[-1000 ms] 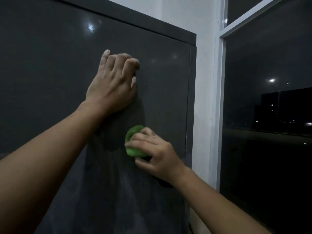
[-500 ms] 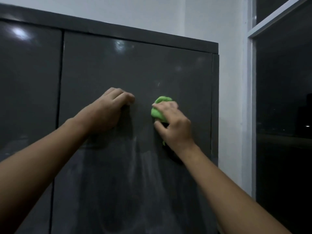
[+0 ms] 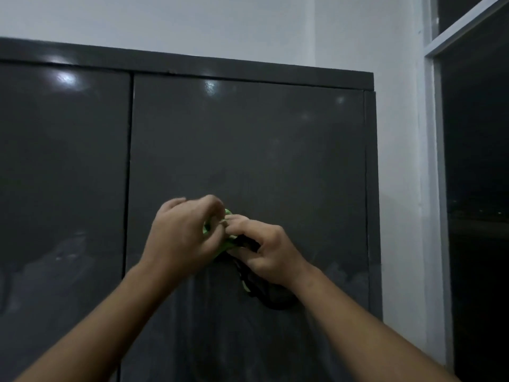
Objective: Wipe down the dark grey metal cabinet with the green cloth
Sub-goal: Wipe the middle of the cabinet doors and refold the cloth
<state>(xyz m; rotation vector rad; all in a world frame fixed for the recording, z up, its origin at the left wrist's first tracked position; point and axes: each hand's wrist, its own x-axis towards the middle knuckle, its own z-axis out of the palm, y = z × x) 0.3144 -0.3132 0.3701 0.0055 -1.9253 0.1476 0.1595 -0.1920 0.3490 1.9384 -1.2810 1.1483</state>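
Note:
The dark grey metal cabinet fills the view, with two glossy doors and a seam left of centre. Both hands meet in front of the right door. My left hand pinches the green cloth with its fingertips. My right hand grips the same cloth from the right. Most of the cloth is hidden between the hands; a dark part of it hangs below my right wrist. Pale wipe streaks mark the door's lower half.
A white wall stands right of the cabinet. Beyond it is a white-framed window, dark outside. More white wall runs above the cabinet's top edge.
My left hand left the door and came across to the cloth. My right hand pulled the cloth off the surface, and both hands now hold it. The view tilted upward.

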